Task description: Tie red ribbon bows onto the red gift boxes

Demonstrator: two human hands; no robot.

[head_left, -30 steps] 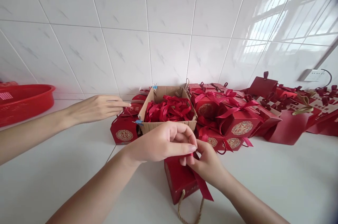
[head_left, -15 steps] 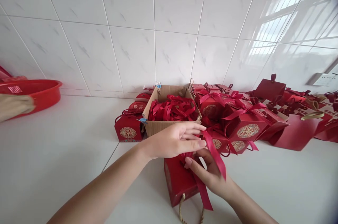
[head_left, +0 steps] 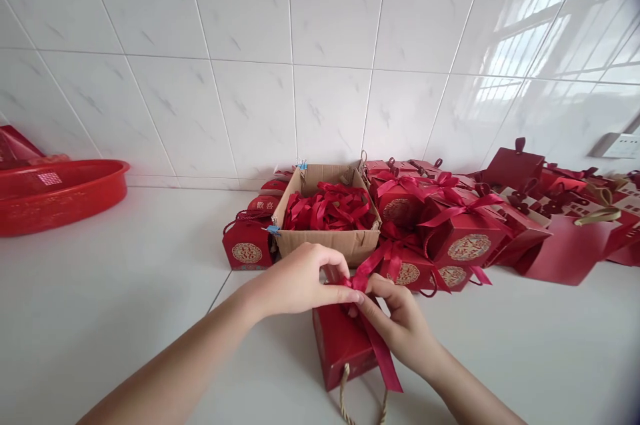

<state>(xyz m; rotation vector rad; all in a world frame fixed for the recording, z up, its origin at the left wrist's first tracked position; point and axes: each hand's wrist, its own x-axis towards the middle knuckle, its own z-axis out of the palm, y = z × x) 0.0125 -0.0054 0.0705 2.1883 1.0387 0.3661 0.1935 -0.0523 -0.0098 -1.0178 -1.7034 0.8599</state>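
A red gift box with a twisted tan rope handle lies on the white counter in front of me. Red satin ribbon runs over its top, one tail hanging down the near side and a loop rising at the back. My left hand pinches the ribbon between thumb and fingers from the left. From the right, my right hand pinches it too, the two thumbs meeting over the box. The knot or fold itself is partly covered by my fingers.
Behind the hands stands a cardboard box filled with cut red ribbons. Red gift boxes, some with bows, are piled to the right. More red boxes stand left of it. A red plastic basin sits far left.
My left hand has drawn in and down from the ribbon's loose end and now pinches near the right fingers. The ribbon's upper tail now loops up behind them.
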